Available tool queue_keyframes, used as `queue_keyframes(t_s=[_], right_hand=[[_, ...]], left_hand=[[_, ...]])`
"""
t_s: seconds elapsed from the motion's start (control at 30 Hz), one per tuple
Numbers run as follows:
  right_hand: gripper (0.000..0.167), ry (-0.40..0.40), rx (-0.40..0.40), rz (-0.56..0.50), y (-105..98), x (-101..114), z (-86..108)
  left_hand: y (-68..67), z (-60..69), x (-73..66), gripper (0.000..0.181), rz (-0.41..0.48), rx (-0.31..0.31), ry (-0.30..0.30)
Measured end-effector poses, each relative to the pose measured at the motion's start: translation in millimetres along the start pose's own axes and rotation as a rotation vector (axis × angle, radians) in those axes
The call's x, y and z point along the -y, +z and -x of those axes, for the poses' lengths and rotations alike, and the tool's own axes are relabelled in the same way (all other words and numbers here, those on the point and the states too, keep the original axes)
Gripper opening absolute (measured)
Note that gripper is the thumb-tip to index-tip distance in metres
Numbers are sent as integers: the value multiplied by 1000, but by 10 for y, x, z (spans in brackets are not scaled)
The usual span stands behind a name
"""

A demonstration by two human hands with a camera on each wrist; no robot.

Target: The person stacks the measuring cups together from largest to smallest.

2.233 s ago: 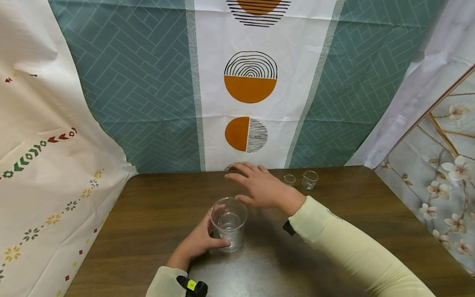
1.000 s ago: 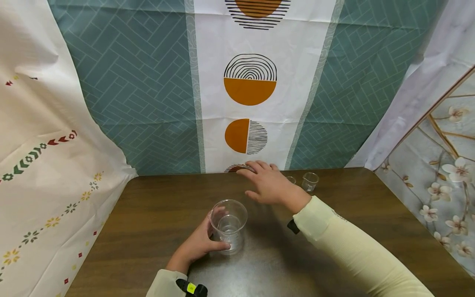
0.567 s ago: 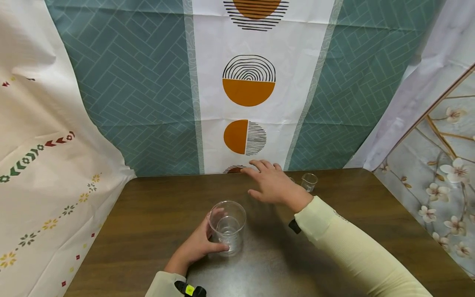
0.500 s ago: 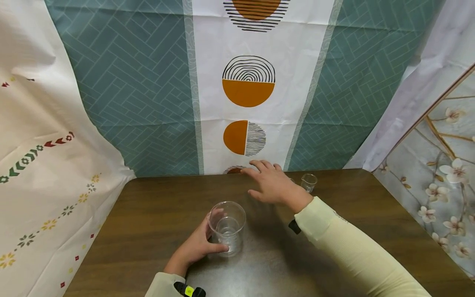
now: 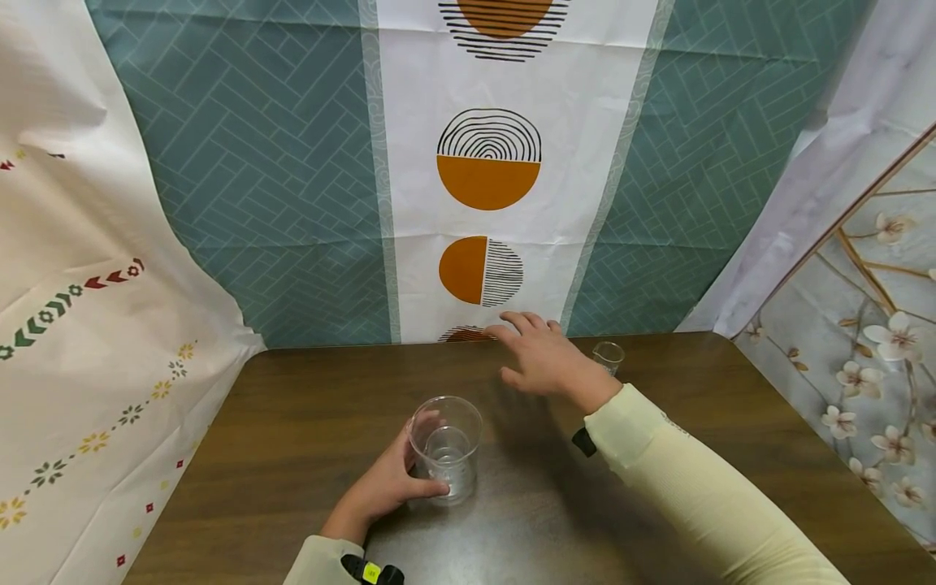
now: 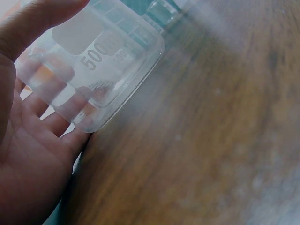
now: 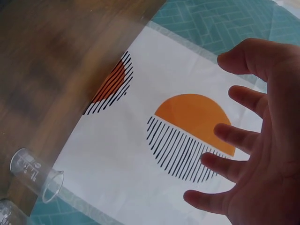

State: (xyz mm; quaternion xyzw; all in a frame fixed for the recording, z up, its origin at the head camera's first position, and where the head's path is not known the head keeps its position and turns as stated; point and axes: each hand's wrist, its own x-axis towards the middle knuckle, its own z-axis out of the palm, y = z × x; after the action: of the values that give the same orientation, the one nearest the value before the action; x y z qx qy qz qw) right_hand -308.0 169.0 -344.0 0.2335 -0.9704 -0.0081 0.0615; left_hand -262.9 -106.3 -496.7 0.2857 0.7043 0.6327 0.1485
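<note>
Left hand [image 5: 391,481] has thumb and fingers curled round a clear, round-rimmed beaker [image 5: 462,459] marked 500 on the wood-grained tabletop [image 5: 307,406]; its inner outlines are hard to make out. Right hand [image 5: 547,357] hangs spread-fingered, holding nothing, hiding one small see-through beaker [image 7: 35,173] from the head view; a second beaker [image 7: 10,214] is cut off in the right wrist view.

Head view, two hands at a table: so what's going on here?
A person's left hand holds a large clear beaker upright at the table, with what looks like a smaller beaker inside it. The right hand is raised near the table's far edge, fingers spread and holding nothing. Two more small beakers show in the right wrist view; the head view shows just one, partly behind that hand.
</note>
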Motion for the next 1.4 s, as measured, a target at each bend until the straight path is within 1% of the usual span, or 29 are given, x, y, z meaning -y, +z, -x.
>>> queue_keyframes(t_s=[0.13, 0.27, 0.47, 0.67, 0.93, 1.2, 1.4], right_hand=[[61, 3, -7, -4, -3, -25, 7], [61, 23, 8, -17, 4, -59, 5], [62, 39, 26, -28, 19, -114, 7], [62, 51, 40, -25, 5, -160, 9], [63, 73, 56, -27, 2, -217, 30], [63, 108, 72, -37, -17, -264, 42], [64, 121, 66, -42, -18, -306, 64]], left_hand=[[1, 1, -7, 92, 3, 0, 3], [1, -2, -13, 92, 4, -3, 3], [3, -4, -8, 91, 16, 0, 21], [-8, -8, -12, 92, -4, -7, 5], [-5, -4, -2, 93, -19, -4, 24], [2, -3, 1, 93, -26, -5, 17], [13, 4, -6, 93, -29, -9, 8]])
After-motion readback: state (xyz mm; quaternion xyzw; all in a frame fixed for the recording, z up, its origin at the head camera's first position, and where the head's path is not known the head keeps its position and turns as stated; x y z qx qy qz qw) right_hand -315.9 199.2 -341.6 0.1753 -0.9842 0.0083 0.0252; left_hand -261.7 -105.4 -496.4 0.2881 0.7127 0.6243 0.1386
